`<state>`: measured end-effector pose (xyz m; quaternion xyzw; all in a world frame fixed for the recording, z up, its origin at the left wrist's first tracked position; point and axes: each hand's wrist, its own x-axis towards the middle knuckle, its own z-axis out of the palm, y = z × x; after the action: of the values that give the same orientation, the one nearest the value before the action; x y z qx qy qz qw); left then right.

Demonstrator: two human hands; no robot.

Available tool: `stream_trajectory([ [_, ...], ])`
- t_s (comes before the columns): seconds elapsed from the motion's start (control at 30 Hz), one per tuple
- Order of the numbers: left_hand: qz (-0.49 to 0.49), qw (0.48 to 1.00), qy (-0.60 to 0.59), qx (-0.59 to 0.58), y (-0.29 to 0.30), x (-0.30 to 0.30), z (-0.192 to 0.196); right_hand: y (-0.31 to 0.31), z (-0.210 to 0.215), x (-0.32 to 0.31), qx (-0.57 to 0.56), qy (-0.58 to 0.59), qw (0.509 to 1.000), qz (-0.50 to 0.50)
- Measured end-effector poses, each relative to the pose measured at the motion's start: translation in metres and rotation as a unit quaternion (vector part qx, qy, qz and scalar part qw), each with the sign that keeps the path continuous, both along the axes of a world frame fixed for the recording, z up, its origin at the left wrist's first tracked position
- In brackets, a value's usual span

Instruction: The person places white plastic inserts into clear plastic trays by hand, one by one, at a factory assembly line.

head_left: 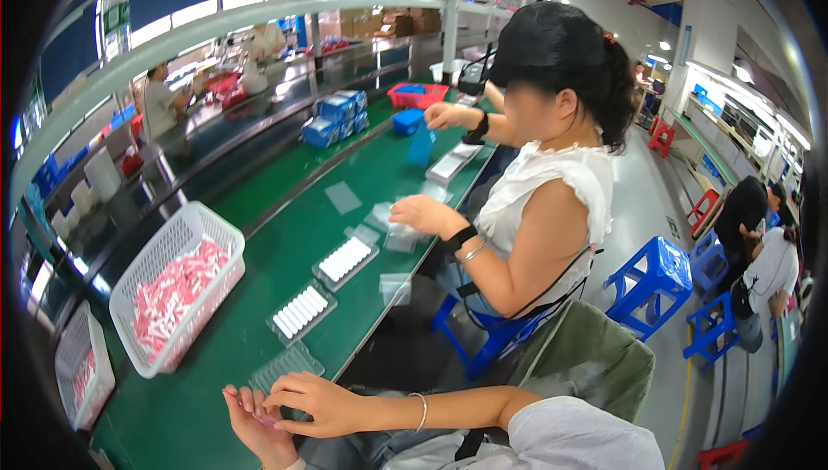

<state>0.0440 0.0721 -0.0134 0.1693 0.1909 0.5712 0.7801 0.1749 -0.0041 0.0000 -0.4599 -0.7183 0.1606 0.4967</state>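
Your left hand point(259, 425) lies palm up at about 7 o'clock in the view, open and cupped, with small pale pieces resting on the fingers; what exactly they are is too small to tell. Your right hand point(315, 403) comes in over it from 5 o'clock, fingertips bent down onto that palm, seemingly pinching at a piece, though you cannot tell whether anything is truly gripped.

Just beyond your fingertips, toward 12 o'clock, an empty clear plastic tray point(286, 366) lies on the green belt point(250, 297). It looks thin, light and flexible, likely slippery, so take it by an edge rather than pressing its ribbed middle.

Further along at 12 to 1 o'clock lie two filled trays point(301, 311) of white sticks. At 10 o'clock stands a white basket point(185, 227) of pink-and-white sticks. At 2 o'clock a co-worker's hand point(423, 214) handles clear sleeves.
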Motion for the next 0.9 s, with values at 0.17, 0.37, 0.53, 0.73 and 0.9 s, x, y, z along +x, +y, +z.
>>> stream_trajectory([
  [0.17, 0.024, 0.997, -0.075, 0.0, -0.009, 0.01, 0.014, 0.005, 0.0, -0.021, -0.077, 0.133, 0.987, 0.041],
  [0.37, 0.058, 0.995, -0.043, -0.068, -0.017, 0.034, 0.018, 0.002, -0.012, -0.017, -0.064, 0.152, 0.986, -0.029],
  [0.53, 0.015, 0.99, -0.125, -0.071, -0.018, 0.024, 0.012, 0.002, 0.001, -0.02, -0.108, 0.116, 0.987, -0.04],
  [0.73, 0.095, 0.992, -0.074, -0.046, -0.004, 0.03, 0.001, 0.03, -0.029, -0.009, -0.089, 0.157, 0.983, 0.015],
  [0.9, 0.14, 0.986, -0.089, -0.027, 0.002, 0.022, 0.001, 0.033, -0.022, -0.003, -0.221, 0.27, 0.935, 0.061],
])
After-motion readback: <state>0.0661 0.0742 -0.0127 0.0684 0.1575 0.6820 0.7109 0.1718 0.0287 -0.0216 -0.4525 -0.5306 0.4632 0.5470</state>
